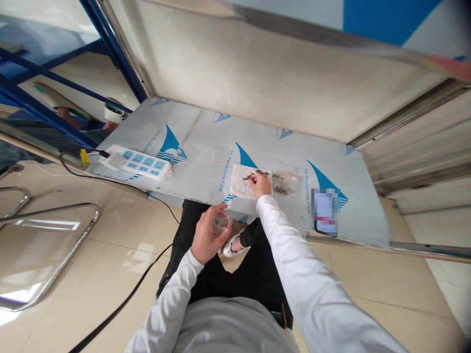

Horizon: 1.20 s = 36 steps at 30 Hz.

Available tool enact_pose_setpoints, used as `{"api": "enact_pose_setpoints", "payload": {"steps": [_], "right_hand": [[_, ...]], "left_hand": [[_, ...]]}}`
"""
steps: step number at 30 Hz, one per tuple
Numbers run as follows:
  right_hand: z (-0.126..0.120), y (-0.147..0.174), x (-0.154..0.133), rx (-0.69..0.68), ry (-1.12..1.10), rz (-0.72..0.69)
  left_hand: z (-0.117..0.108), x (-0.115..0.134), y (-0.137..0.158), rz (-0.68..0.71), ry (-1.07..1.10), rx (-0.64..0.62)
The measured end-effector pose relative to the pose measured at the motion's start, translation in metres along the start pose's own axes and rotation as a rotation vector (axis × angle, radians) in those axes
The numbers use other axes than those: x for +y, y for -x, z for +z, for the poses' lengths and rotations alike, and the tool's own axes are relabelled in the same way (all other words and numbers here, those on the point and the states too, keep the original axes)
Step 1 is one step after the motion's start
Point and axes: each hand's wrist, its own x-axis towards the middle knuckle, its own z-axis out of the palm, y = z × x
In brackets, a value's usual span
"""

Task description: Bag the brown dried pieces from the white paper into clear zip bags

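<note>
My left hand [208, 234] is wrapped round a small clear plastic cup [221, 223], held just off the table's front edge above my lap. Over a white paper towel [241, 184], my right hand [262, 185] has its fingertips pinched together at some small dark brown pieces [249, 177]. Whether a piece is between those fingertips is too small to make out. More brown bits lie along the towel's far right edge. Right beside the towel is a clear plastic bag [289, 182] with brown clumps in it.
A white power strip [143, 164] with a plugged-in adapter and black cable [140, 274] sits at the left of the film-covered table [206, 132]. A phone [326, 211] lies near the front right edge. Another person's feet [66, 115] show beyond the blue frame.
</note>
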Motion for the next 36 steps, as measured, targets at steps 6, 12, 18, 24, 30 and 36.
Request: {"api": "enact_pose_setpoints", "payload": {"steps": [6, 12, 18, 24, 30, 36], "right_hand": [[-0.001, 0.003, 0.003, 0.024, -0.006, -0.028], [-0.002, 0.005, 0.008, 0.053, -0.082, -0.049], [-0.007, 0.005, 0.014, 0.099, -0.230, -0.005], [-0.031, 0.027, 0.003, 0.129, -0.423, 0.062], [-0.098, 0.097, -0.042, -0.044, -0.842, -0.106], [-0.133, 0.126, -0.066, -0.170, -0.560, -0.390]], "left_hand": [[-0.002, 0.002, -0.002, -0.009, 0.025, 0.008], [-0.002, 0.001, -0.004, -0.008, 0.028, -0.006], [0.001, 0.000, -0.008, -0.008, 0.035, 0.000], [0.013, 0.003, -0.027, 0.039, 0.070, 0.010], [0.027, 0.012, -0.042, 0.099, 0.127, -0.002], [0.031, 0.026, -0.043, 0.152, 0.182, -0.059]]}}
